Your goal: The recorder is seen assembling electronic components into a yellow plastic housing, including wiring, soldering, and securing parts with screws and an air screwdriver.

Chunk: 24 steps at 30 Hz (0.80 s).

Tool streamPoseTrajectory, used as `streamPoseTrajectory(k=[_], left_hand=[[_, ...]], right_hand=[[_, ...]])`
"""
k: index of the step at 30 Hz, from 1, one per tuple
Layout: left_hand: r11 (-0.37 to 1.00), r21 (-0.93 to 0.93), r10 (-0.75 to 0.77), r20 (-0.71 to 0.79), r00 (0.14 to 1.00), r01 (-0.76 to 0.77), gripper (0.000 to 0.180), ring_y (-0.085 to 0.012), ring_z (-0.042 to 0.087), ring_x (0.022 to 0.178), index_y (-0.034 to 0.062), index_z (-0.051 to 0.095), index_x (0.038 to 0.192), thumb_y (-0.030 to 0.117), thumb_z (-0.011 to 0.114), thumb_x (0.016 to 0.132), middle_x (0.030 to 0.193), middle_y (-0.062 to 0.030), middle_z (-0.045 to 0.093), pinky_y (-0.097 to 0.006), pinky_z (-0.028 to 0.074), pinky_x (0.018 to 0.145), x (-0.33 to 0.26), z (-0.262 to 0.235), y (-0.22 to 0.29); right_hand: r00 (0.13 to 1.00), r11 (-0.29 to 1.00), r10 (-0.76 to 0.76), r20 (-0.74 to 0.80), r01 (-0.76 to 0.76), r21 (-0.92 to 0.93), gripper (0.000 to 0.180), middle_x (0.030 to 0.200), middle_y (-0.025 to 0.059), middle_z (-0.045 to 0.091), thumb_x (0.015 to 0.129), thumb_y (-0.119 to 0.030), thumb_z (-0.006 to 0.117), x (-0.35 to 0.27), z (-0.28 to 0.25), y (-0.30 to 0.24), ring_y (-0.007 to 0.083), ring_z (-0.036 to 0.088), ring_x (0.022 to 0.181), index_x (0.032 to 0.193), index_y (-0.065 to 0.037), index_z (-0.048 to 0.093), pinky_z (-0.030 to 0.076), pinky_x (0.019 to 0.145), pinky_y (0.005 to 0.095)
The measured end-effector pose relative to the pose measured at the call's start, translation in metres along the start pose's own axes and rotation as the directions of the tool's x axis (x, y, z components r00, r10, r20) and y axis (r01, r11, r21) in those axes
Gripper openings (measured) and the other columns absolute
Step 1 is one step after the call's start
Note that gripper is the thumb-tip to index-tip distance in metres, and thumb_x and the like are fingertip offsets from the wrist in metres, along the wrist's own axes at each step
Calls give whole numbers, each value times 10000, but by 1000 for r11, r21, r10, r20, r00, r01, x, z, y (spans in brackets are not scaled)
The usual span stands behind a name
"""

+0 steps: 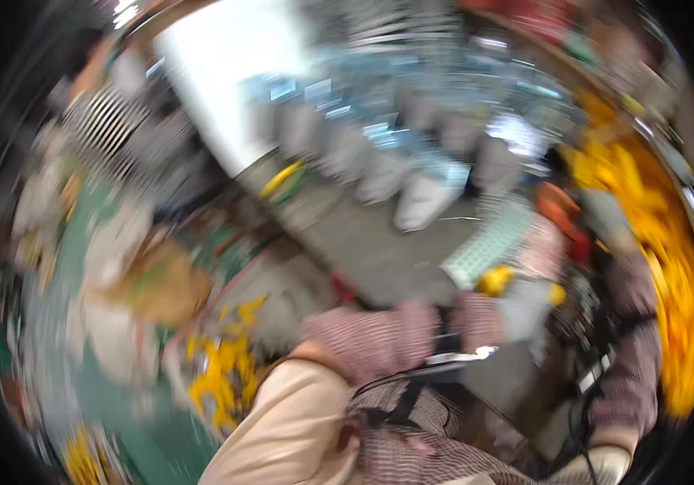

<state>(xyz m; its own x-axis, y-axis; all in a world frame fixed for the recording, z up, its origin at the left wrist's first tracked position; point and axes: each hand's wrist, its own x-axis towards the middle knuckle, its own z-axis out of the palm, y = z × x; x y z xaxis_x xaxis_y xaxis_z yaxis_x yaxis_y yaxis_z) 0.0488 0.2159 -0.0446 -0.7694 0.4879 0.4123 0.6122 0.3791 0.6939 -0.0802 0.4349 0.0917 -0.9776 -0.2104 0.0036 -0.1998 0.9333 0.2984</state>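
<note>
Motion blur smears the whole head view. My left hand, in a pale grey glove, reaches across the table below a light green dotted sheet. Bright yellow pieces show right against its fingers; whether it grips them is not clear. Farther right, my right hand, also in a grey glove, is beside an orange-red object too smeared to name. Its fingers cannot be made out. A pinkish bundle lies between the two hands. Both my forearms wear checked sleeves.
Rows of grey pieces with clear bluish plastic cover the far table. A heap of yellow-orange parts lines the right edge. At left are a sack of yellow pieces, a brown bag and a person in stripes.
</note>
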Motion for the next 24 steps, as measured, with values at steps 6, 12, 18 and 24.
streamPoseTrajectory(k=[6, 12, 18, 24], left_hand=[[725, 677, 113, 64, 992, -126, 289, -305, 689, 856, 28, 658, 964, 93, 709, 687, 975, -151, 685, -453, 571, 700, -16, -69, 4], [792, 369, -388, -313, 867, 487, 279, -345, 646, 837, 126, 675, 1024, 200, 735, 762, 874, -120, 652, -491, 516, 734, -289, -270, -110], [474, 750, -782, 118, 612, 461, 348, -319, 530, 1223, 186, 674, 1190, 200, 648, 843, 1253, -97, 617, -478, 394, 1077, -628, -327, -248], [304, 871, -911, 147, 386, 386, 726, -398, 226, 1522, 271, 337, 1574, 269, 577, 889, 1634, -184, 288, -725, 25, 1178, -656, -293, -290]], right_hand=[[993, 899, -36, -117, 83, 429, 477, 1050, 168, 684, 757, -267, 765, -109, -99, -169, 326, 668, 973, 1178, -64, 668, 515, 851, 402], [795, 535, -607, -24, 431, 727, 545, 1210, 163, 643, 781, -304, 802, -150, -144, -299, 313, 633, 1106, 1224, -36, 633, 481, 961, 403], [686, 408, -727, 3, 428, 806, 445, 1277, 136, 631, 879, -319, 744, -134, -84, -354, 344, 601, 1182, 1234, -68, 648, 472, 1025, 421], [824, 298, -566, -36, 245, 923, 316, 1263, 137, 640, 940, -226, 700, -163, -39, -328, 308, 618, 1168, 1196, -46, 653, 494, 1011, 381]])
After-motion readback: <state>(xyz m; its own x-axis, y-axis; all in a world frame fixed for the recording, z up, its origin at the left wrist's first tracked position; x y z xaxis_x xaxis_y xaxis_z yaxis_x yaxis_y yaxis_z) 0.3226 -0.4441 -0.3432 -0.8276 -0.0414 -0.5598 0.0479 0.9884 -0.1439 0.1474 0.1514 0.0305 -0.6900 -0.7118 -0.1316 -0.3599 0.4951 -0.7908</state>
